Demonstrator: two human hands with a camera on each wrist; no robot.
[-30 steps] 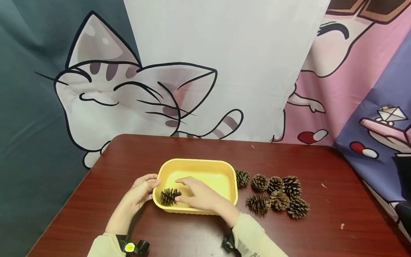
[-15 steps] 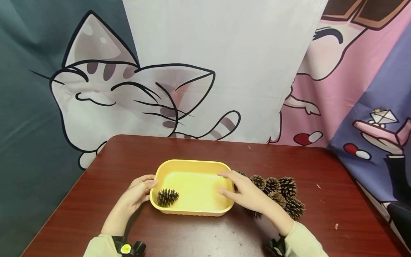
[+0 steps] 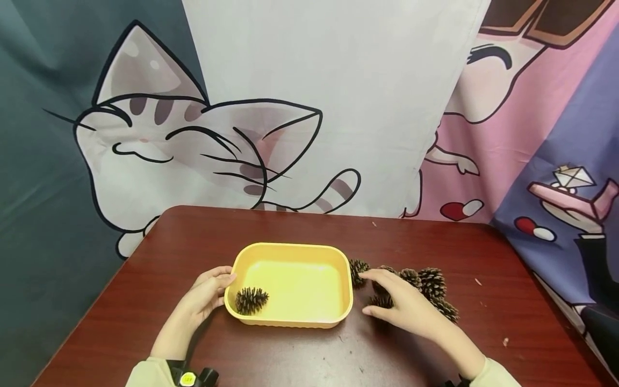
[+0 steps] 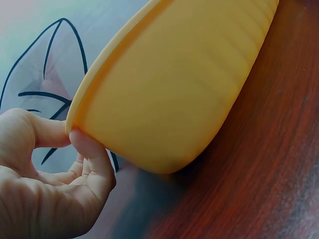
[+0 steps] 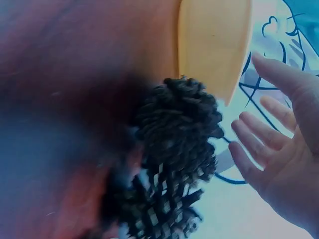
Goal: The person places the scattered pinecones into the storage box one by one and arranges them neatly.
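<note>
A yellow plastic basin [image 3: 295,324] stands on the table with one pine cone [image 3: 251,300] lying in its near left corner. My left hand [image 3: 205,293] pinches the basin's left rim between thumb and fingers, as the left wrist view also shows. Over the cluster of pine cones [image 3: 433,282] on the right hovers my right hand [image 3: 406,303], fingers spread and holding nothing. Its fingertips are near a pine cone [image 3: 357,272] beside the basin's right wall. In the right wrist view, pine cones [image 5: 179,127] lie below the palm. The hand partly hides several cones in the head view.
The dark red wooden table [image 3: 271,360] carries small brown scraps [image 3: 505,342] at its right. Behind its far edge hangs a cloth [image 3: 377,80] printed with cartoon cats.
My right hand has moved out of the basin to the right, over the pine cones. My left hand stays at the basin's rim, and the view has shifted slightly.
</note>
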